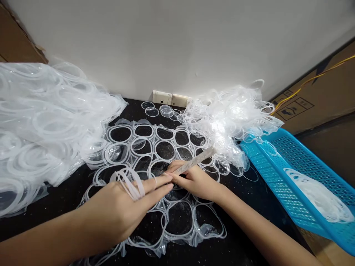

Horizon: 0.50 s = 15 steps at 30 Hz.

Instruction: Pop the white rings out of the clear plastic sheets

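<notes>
A sheet of clear plastic with translucent rings [180,235] joined in rows lies on a black tabletop, beneath both hands. Several loose white plastic rings [133,186] are looped round the fingers of my left hand [118,207], whose fingertips reach to the sheet's middle. My right hand [198,181] is closed round a flat, grey-white stick [195,160] that slants up to the right. The stick's lower end is hidden at the fingers, which meet those of my left hand. Whether the left fingertips pinch the sheet is hidden.
A large stack of ringed plastic sheets [50,122] stands at left. Clear scrap pieces [227,114] are heaped at back right. A blue plastic basket [266,166] at right holds white rings [318,195]. Behind are a white power strip [162,97], a wall and cardboard boxes [318,92].
</notes>
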Each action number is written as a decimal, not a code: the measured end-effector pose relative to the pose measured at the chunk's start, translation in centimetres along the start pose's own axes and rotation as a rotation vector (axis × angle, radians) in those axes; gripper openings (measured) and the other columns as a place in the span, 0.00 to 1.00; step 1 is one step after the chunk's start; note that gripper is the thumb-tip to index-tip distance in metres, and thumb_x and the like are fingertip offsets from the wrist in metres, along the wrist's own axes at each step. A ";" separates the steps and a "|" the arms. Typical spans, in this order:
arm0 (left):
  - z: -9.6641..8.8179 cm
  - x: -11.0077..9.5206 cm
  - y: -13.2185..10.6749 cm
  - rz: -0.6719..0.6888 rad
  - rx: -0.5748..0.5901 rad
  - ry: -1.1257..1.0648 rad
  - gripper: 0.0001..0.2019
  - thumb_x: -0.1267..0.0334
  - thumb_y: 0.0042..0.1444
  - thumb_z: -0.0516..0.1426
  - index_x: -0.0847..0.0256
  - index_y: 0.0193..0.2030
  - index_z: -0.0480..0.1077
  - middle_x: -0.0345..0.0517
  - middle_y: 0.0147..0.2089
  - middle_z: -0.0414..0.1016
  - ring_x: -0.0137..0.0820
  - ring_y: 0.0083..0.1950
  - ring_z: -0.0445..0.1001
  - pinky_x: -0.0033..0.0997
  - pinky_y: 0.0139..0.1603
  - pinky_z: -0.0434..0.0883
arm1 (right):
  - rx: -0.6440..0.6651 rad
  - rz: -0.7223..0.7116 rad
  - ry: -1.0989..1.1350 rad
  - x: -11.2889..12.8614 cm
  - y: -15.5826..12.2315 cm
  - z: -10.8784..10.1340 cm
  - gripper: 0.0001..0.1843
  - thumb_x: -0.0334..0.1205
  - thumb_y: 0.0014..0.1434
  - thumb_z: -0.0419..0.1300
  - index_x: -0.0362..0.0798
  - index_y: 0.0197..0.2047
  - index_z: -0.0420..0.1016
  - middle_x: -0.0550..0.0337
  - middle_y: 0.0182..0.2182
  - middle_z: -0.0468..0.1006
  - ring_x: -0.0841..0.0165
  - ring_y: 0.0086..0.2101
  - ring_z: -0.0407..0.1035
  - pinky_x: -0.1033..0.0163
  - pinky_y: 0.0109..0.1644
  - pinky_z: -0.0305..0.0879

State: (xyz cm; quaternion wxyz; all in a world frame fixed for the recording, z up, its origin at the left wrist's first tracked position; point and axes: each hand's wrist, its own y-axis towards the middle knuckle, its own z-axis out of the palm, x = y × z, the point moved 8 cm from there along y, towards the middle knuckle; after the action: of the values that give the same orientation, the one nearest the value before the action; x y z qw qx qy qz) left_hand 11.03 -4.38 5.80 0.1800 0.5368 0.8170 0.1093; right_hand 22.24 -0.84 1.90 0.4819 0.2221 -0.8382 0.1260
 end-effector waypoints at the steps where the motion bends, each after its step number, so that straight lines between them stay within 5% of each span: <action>1: 0.8 -0.4 -0.4 0.028 0.031 0.091 0.23 0.77 0.55 0.42 0.62 0.57 0.61 0.55 0.52 0.70 0.35 0.39 0.74 0.32 0.32 0.71 | 0.004 -0.020 -0.028 0.2 0.0 0.1 0.12 0.40 0.61 0.50 0.44 0.34 0.72 0.58 0.31 0.71 0.72 0.33 0.66 0.65 0.38 0.65; 6: 4.2 -0.3 -1.9 -0.061 0.224 0.367 0.23 0.79 0.50 0.45 0.65 0.53 0.65 0.59 0.49 0.72 0.36 0.31 0.74 0.30 0.23 0.66 | 0.015 -0.082 -0.193 1.0 -0.3 0.4 0.12 0.38 0.61 0.50 0.43 0.35 0.73 0.58 0.30 0.70 0.72 0.32 0.64 0.66 0.36 0.64; 15: 6.9 0.0 -3.4 -0.165 0.287 0.298 0.24 0.74 0.50 0.48 0.59 0.56 0.63 0.53 0.57 0.65 0.44 0.51 0.70 0.34 0.32 0.69 | 0.042 -0.138 -0.290 2.1 -0.3 1.0 0.13 0.34 0.62 0.49 0.39 0.39 0.74 0.52 0.35 0.73 0.71 0.35 0.67 0.65 0.40 0.68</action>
State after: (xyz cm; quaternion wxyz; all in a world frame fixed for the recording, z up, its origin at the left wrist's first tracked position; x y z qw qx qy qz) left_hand 11.03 -5.80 -1.74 -0.0127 0.4661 0.8829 0.0549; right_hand 20.68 -2.05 3.22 0.3585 0.3049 -0.8790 0.0765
